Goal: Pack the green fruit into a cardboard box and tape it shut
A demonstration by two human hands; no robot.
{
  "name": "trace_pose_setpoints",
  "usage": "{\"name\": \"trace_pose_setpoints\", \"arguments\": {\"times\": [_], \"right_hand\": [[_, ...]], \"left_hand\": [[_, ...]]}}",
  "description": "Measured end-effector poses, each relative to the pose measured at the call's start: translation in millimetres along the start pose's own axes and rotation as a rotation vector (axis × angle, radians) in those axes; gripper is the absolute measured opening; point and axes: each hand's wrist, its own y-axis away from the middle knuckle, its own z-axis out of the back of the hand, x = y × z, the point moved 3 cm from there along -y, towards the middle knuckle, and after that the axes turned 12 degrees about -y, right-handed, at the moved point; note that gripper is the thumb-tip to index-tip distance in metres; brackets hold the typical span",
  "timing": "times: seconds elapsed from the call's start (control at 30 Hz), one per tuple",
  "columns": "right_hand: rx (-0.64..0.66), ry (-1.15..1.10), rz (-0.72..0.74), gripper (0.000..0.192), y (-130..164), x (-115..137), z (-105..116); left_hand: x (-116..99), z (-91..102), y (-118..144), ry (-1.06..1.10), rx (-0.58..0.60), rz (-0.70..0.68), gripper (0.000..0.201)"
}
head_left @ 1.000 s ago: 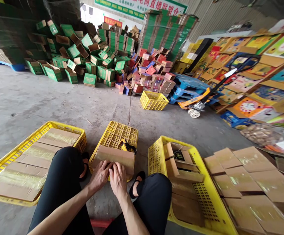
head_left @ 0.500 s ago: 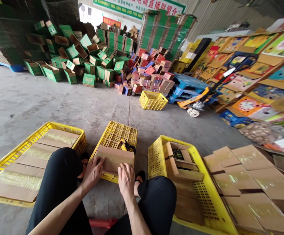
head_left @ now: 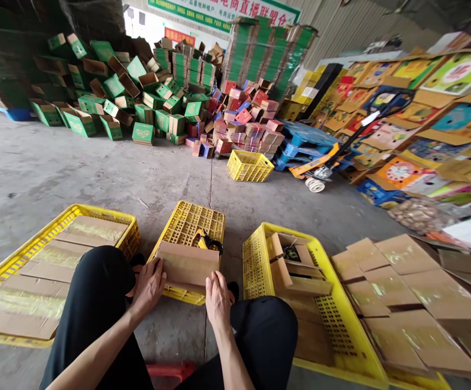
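A closed cardboard box [head_left: 189, 264], with a strip of clear tape along its top, lies on an upturned yellow crate [head_left: 193, 219] between my knees. My left hand [head_left: 149, 283] grips the box's left end, its fingers bent against the edge. At the opposite end my right hand [head_left: 218, 298] has its fingers pressed to the side. The thumbs and the box's lower edges are partly hidden. Just behind the box, a yellow and black tape dispenser [head_left: 206, 241] rests on the crate.
To the left stands a yellow crate [head_left: 77, 212] of taped boxes. Another crate [head_left: 255, 265] at right holds boxes, one with open flaps. Beyond it lie more taped boxes [head_left: 398, 287]. Farther off are a yellow basket [head_left: 249, 167], a pallet jack [head_left: 320, 170] and piled green cartons [head_left: 142, 132].
Both hands have moved from the box's top and front edge out to its two ends, the left hand leftward and the right hand rightward. The view has shifted slightly.
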Motion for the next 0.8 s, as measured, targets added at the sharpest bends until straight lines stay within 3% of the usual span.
{"name": "trace_pose_setpoints", "arguments": {"times": [0.37, 0.8], "right_hand": [[0.011, 0.054, 0.088, 0.052, -4, 35, -13], [0.174, -0.098, 0.166, 0.048, -13, 74, -27]], "left_hand": [[-34, -4.1, 4, -0.013, 0.112, -0.128, 0.050], [-38, -8.9, -6, 0.153, 0.215, -0.131, 0.053]]}}
